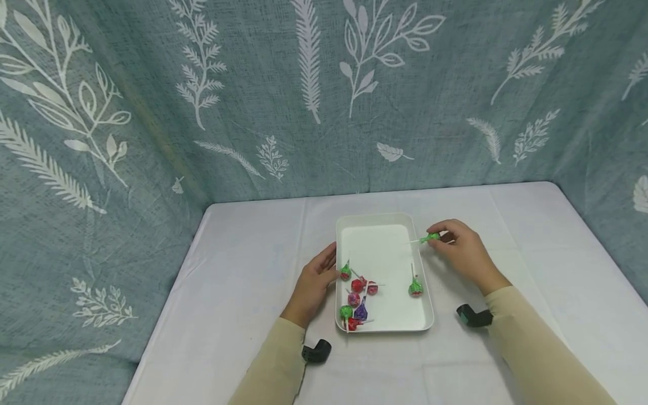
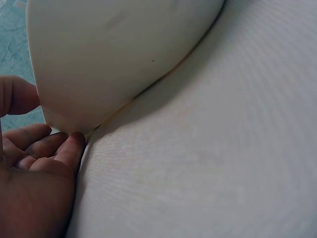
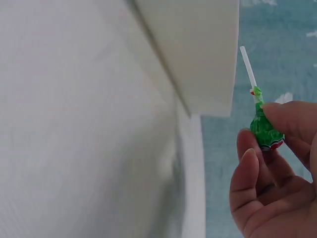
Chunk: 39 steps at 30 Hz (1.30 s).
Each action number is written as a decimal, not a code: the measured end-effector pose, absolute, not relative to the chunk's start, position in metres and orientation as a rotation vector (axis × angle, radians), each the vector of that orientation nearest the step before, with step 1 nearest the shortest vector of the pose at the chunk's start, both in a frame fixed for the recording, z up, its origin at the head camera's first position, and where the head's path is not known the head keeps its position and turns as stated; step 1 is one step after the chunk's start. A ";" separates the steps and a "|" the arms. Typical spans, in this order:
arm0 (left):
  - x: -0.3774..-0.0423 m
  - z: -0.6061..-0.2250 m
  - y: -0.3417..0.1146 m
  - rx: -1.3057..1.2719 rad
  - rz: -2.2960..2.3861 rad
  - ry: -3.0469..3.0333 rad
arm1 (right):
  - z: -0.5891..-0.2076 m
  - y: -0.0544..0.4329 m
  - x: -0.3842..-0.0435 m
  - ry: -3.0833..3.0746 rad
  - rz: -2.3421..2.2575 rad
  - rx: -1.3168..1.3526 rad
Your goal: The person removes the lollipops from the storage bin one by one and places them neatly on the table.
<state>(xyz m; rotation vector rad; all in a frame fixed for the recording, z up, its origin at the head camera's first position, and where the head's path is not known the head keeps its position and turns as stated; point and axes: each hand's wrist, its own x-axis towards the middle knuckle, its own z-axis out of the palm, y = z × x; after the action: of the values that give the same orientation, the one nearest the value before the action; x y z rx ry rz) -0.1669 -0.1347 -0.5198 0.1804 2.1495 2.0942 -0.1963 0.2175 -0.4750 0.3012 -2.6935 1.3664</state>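
Observation:
My right hand [image 1: 467,254] pinches a green-wrapped lollipop [image 3: 265,130] by its candy end, just beyond the right rim of a white tray [image 1: 382,250]. The white stick points left over the rim in the head view. At the tray's left side, my left hand [image 1: 312,286] grips the edge, thumb at the rim and fingers against the outer wall [image 2: 99,64]. Inside, one green lollipop [image 1: 416,289] lies apart on the right. Along the left side sit a green lollipop [image 1: 346,273], a purple lollipop [image 1: 361,313] and several red, pink and green ones.
The tray stands on a table with a white cloth [image 1: 253,281]. Blue-green curtains [image 1: 243,101] with white leaf prints hang behind and at the sides. Black wrist devices show at the left sleeve [image 1: 270,363] and the right sleeve [image 1: 531,337].

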 end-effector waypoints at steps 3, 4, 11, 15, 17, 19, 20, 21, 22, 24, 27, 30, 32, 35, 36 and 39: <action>-0.168 -0.521 -0.135 0.179 2.094 2.150 | -0.479 0.223 -0.201 -2.704 1.376 0.249; -0.168 -0.521 -0.135 0.178 2.093 2.152 | -0.481 0.225 -0.202 -2.709 1.379 0.231; -0.168 -0.520 -0.134 0.187 2.089 2.159 | -0.487 0.238 -0.210 -2.719 1.468 0.101; -0.167 -0.520 -0.134 0.185 2.099 2.145 | -0.487 0.245 -0.213 -2.706 1.507 0.058; -0.167 -0.519 -0.134 0.191 2.102 2.140 | -0.487 0.247 -0.215 -2.709 1.529 0.044; -0.167 -0.519 -0.134 0.198 2.103 2.138 | -0.487 0.250 -0.217 -2.716 1.547 0.032; -0.167 -0.519 -0.134 0.201 2.104 2.137 | -0.487 0.251 -0.219 -2.722 1.553 0.026; -0.168 -0.520 -0.134 0.203 2.105 2.136 | -0.488 0.251 -0.220 -2.726 1.560 0.023; -0.167 -0.520 -0.134 0.201 2.105 2.135 | -0.488 0.252 -0.222 -2.731 1.565 0.015; -0.167 -0.520 -0.134 0.195 2.105 2.134 | -0.490 0.254 -0.225 -2.740 1.567 0.008; -0.168 -0.521 -0.135 0.192 2.100 2.140 | -0.491 0.256 -0.231 -2.750 1.564 0.011; -0.168 -0.521 -0.135 0.189 2.095 2.148 | -0.490 0.257 -0.237 -2.770 1.549 0.018; -0.168 -0.521 -0.135 0.189 2.094 2.151 | -0.490 0.258 -0.240 -2.776 1.540 0.017; -0.168 -0.521 -0.134 0.188 2.094 2.150 | -0.491 0.260 -0.244 -2.778 1.522 0.008; -0.169 -0.521 -0.134 0.194 2.099 2.146 | -0.492 0.260 -0.245 -2.777 1.518 -0.001; -0.169 -0.522 -0.135 0.205 2.118 2.124 | -0.495 0.261 -0.248 -2.771 1.531 -0.031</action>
<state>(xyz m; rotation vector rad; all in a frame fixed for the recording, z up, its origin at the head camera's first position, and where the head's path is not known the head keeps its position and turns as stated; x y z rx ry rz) -0.1687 -0.1350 -0.5225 0.2053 2.1245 2.1180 -0.2480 0.2613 -0.4947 -0.0309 -2.7708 1.5310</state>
